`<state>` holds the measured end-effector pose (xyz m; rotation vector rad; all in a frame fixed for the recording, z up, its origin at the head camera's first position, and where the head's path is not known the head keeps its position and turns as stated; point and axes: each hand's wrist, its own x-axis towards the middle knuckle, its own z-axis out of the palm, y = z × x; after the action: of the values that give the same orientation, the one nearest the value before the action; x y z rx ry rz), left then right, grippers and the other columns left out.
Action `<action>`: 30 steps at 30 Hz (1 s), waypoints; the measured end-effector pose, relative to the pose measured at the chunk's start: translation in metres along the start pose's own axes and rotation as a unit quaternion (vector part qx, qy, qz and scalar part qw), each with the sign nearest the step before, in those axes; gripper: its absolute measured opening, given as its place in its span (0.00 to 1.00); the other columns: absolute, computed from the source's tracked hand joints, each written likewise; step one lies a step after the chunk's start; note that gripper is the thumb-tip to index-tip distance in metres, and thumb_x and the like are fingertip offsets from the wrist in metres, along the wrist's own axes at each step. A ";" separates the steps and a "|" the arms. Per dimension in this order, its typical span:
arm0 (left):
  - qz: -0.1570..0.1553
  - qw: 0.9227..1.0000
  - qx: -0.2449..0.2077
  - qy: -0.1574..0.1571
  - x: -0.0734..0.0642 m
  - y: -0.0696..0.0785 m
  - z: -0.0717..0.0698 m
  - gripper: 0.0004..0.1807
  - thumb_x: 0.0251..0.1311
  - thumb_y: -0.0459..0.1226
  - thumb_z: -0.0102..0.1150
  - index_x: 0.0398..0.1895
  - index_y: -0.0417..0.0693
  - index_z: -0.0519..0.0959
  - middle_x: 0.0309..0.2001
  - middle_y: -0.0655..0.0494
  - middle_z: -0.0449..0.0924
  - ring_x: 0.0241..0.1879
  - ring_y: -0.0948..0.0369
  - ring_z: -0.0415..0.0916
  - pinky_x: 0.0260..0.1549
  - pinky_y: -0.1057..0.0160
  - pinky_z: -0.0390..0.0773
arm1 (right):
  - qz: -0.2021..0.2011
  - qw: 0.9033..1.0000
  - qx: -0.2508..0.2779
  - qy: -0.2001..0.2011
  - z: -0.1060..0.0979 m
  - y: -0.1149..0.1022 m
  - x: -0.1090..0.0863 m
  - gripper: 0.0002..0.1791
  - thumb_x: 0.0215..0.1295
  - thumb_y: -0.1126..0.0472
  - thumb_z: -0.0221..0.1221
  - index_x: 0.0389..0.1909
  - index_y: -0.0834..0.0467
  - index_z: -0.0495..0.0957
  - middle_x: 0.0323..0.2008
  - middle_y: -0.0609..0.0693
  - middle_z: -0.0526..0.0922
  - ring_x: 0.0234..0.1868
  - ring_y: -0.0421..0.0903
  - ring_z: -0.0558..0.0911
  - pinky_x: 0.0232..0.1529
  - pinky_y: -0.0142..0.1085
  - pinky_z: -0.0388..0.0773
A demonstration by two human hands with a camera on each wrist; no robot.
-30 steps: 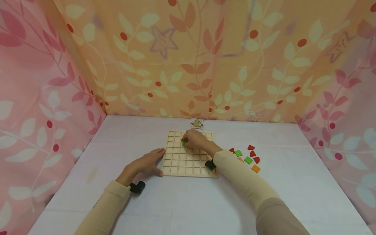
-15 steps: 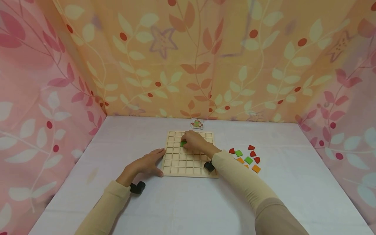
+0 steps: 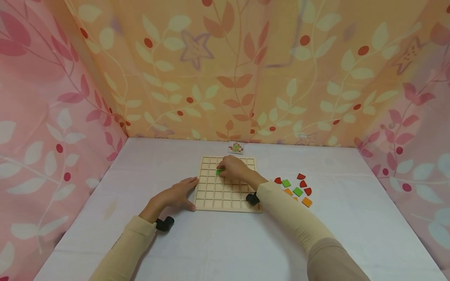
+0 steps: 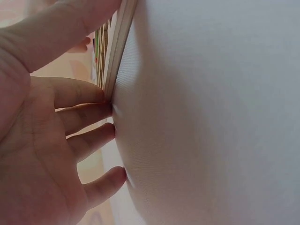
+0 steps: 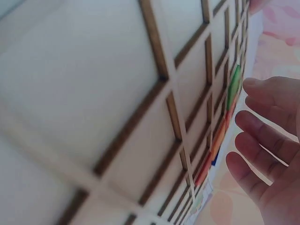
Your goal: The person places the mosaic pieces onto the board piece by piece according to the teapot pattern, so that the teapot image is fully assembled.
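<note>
Touching a gridded board (image 3: 218, 194) at center frame, the left hand (image 3: 175, 194) spreads unclenched along its left edge; the right hand (image 3: 234, 168), fingers relaxed, grasps nothing beside a green tile (image 3: 219, 172) in the board's upper half; loose tiles (image 3: 297, 191) lie right of center.

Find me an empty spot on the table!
Bare table lies before the board, between the sleeves; right of the loose pieces; and beyond the left hand, left of the board. It's crowded among the loose pieces and by the right hand.
</note>
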<state>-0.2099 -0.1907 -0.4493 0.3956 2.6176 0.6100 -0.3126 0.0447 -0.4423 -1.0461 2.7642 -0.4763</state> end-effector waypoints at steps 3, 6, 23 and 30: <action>-0.001 1.000 0.003 0.003 0.000 0.000 0.000 0.56 0.47 0.43 0.75 0.76 0.43 0.52 0.78 0.44 0.48 0.77 0.43 0.45 0.71 0.38 0.52 | -0.008 1.000 0.019 0.010 -0.005 0.004 -0.005 0.11 0.63 0.61 0.63 0.45 0.58 0.86 0.39 0.51 0.84 0.41 0.47 0.80 0.43 0.38 0.78; -0.002 1.000 0.003 0.003 0.000 0.000 0.001 0.56 0.47 0.43 0.75 0.76 0.43 0.52 0.78 0.44 0.47 0.77 0.44 0.44 0.71 0.38 0.52 | -0.020 0.999 0.023 0.026 -0.012 0.007 -0.015 0.11 0.62 0.61 0.63 0.45 0.59 0.86 0.38 0.52 0.84 0.39 0.47 0.79 0.41 0.38 0.78; 0.002 1.000 -0.001 -0.005 0.000 -0.001 0.001 0.56 0.48 0.43 0.75 0.76 0.42 0.51 0.78 0.43 0.47 0.77 0.42 0.44 0.71 0.37 0.51 | 0.075 0.994 0.064 0.056 -0.045 0.054 -0.089 0.15 0.62 0.60 0.64 0.48 0.63 0.84 0.40 0.54 0.83 0.45 0.53 0.79 0.49 0.47 0.77; 0.008 1.000 0.007 -0.006 0.001 -0.002 0.001 0.56 0.48 0.44 0.75 0.76 0.41 0.51 0.77 0.42 0.48 0.76 0.42 0.45 0.70 0.36 0.52 | 0.109 0.991 0.054 0.056 -0.052 0.075 -0.114 0.16 0.62 0.60 0.64 0.48 0.63 0.83 0.41 0.55 0.83 0.46 0.56 0.78 0.50 0.48 0.78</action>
<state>-0.2105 -0.1918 -0.4513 0.4249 2.6115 0.5928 -0.2869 0.1858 -0.4167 -0.7036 2.8671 -0.6623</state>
